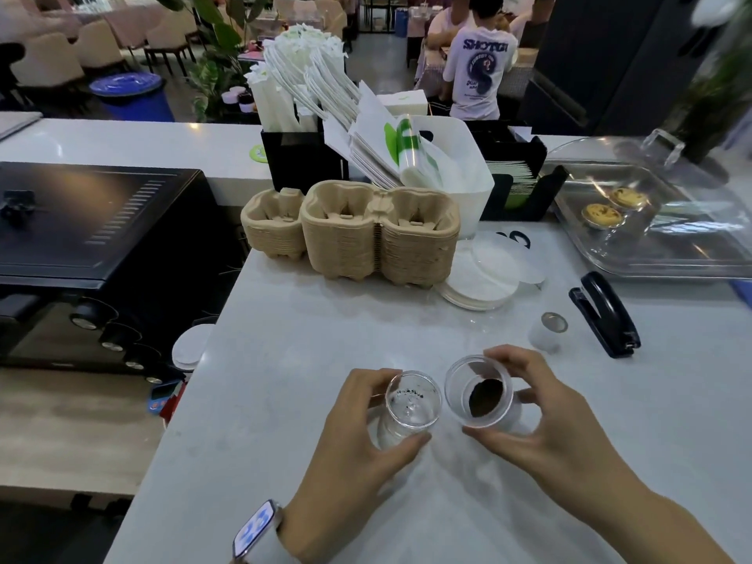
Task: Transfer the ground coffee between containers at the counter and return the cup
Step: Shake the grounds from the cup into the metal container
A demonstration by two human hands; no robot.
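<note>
Two clear glass cups sit close together near the front of the white counter [285,360]. The left cup [413,400] holds only a few dark coffee specks, and my left hand [358,437] grips it from the left side. The right cup [480,390] is tilted toward the left cup and carries a dark heap of ground coffee [486,396]. My right hand [541,421] wraps around that cup from the right. The rims nearly touch.
A small translucent lidded container [549,331] and a black stapler [606,315] lie right of the cups. Stacked cardboard cup carriers [366,234], round white lids [484,274] and straw holders stand behind. A black machine [93,246] fills the left; a pastry tray [651,213] sits far right.
</note>
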